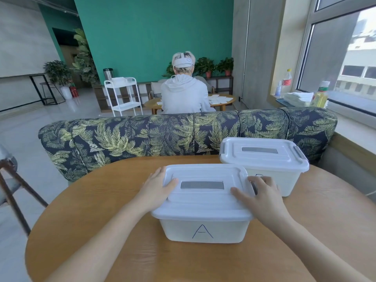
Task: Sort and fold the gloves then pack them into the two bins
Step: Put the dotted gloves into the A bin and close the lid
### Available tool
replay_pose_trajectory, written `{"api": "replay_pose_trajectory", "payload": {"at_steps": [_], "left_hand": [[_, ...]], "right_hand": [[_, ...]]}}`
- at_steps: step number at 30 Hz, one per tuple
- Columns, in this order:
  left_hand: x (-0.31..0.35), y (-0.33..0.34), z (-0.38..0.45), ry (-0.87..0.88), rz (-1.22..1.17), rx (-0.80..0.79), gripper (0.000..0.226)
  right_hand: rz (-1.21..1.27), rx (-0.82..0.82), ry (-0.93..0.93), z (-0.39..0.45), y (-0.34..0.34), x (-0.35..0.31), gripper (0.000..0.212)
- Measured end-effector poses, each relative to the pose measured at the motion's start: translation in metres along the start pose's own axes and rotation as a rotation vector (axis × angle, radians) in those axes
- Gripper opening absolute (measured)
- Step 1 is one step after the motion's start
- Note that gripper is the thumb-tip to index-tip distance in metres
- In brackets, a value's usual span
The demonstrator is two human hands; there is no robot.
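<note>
Two white plastic bins stand on the round wooden table (pixel 101 231), both with their lids on. Bin A (pixel 203 231), marked with a blue letter A, is at the front centre. The second bin (pixel 270 180) sits behind it to the right, its letter mostly hidden by my right hand. My left hand (pixel 156 190) holds the left edge of bin A's lid (pixel 203 202), thumb on top and fingers down the side. My right hand (pixel 262 196) holds the lid's right edge, thumb on top and fingers curled over the grey latch. No gloves are in view.
A leaf-patterned sofa back (pixel 142 135) runs just behind the table. A dark chair frame (pixel 12 190) stands at the left. Bottles (pixel 320 94) and folded cloth lie on the window sill at the right. A person (pixel 183 92) sits facing away at a far table.
</note>
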State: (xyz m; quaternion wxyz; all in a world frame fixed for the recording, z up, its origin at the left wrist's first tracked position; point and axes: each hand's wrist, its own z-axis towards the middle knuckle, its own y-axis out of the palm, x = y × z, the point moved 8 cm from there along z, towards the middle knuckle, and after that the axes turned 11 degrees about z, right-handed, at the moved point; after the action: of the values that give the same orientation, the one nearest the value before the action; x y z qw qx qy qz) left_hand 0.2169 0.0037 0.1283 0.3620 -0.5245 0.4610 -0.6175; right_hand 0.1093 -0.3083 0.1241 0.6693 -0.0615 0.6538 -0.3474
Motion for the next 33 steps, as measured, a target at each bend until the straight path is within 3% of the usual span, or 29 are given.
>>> {"api": "replay_pose_trajectory", "payload": {"at_steps": [3,6,9,14,19,27,30,33], "left_hand": [[0.001,-0.002,-0.005,-0.024,-0.051,-0.01,0.083],[-0.008,-0.001,-0.015,-0.162,-0.202,-0.032,0.098],[-0.008,-0.01,-0.024,-0.254,-0.258,0.074,0.11],[-0.002,-0.018,-0.032,-0.239,-0.198,0.177,0.098],[0.005,-0.025,-0.034,-0.195,-0.115,0.218,0.084],[0.013,-0.031,-0.028,-0.176,0.027,0.217,0.067],[0.052,-0.041,-0.016,-0.029,0.085,0.297,0.057],[0.104,-0.042,0.001,0.099,0.019,0.272,0.053]], "right_hand": [[0.142,-0.064,0.095,-0.002,0.004,0.004,0.062],[0.354,-0.136,0.251,-0.005,0.012,0.02,0.063],[0.358,-0.103,0.246,-0.006,0.012,0.02,0.048],[0.191,0.011,0.1,-0.008,0.004,0.001,0.047],[0.094,0.032,-0.001,-0.007,0.004,-0.006,0.047],[0.062,-0.025,-0.012,0.0,-0.008,-0.002,0.051],[0.024,0.018,-0.021,0.013,-0.03,0.005,0.047],[-0.018,0.102,-0.022,0.036,-0.057,0.015,0.064]]}}
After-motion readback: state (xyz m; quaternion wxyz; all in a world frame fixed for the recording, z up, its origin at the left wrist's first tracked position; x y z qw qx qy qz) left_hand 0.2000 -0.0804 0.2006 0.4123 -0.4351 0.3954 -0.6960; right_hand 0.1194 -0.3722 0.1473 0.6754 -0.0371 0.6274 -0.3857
